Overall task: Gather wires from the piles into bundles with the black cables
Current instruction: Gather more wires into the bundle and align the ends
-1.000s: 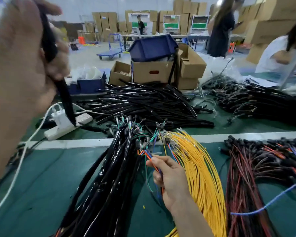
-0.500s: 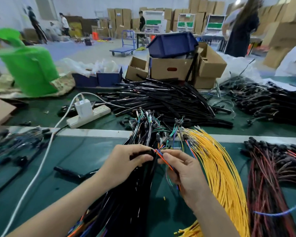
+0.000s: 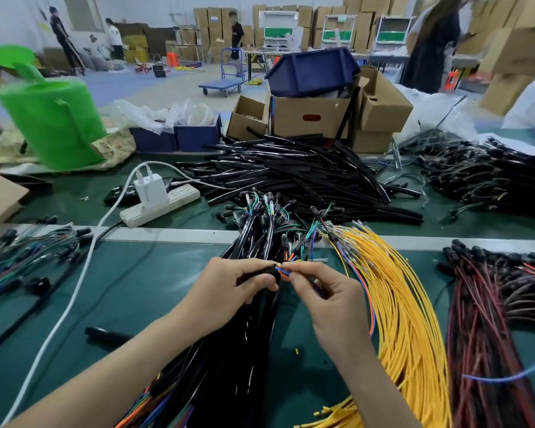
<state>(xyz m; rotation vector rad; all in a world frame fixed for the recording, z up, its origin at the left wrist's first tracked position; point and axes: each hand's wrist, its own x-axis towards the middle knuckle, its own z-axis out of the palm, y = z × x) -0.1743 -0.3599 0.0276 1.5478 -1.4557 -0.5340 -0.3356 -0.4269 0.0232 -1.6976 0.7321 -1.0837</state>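
My left hand (image 3: pixel 229 291) grips the end of a black cable (image 3: pixel 260 274) over the pile of finished black bundles (image 3: pixel 238 350) in the middle of the green table. My right hand (image 3: pixel 328 301) pinches a few thin wires, orange, blue and yellow (image 3: pixel 286 268), with their tips touching the mouth of the black cable. An orange and a blue wire trail from that hand down its right side. A fan of yellow wires (image 3: pixel 408 319) lies just right of my right hand. Dark red wires (image 3: pixel 488 319) lie further right.
A heap of loose black cables (image 3: pixel 291 171) lies behind the hands. A white power strip (image 3: pixel 161 205) with a charger and white cord sits at left. Cardboard boxes (image 3: pixel 309 118) and a blue bin (image 3: pixel 312 69) stand at the back. Mixed wires (image 3: pixel 28 251) lie far left. People stand behind.
My left hand came down from beside the camera with the black cable and met my right hand over the bundles. The wire tips now touch the cable's end.
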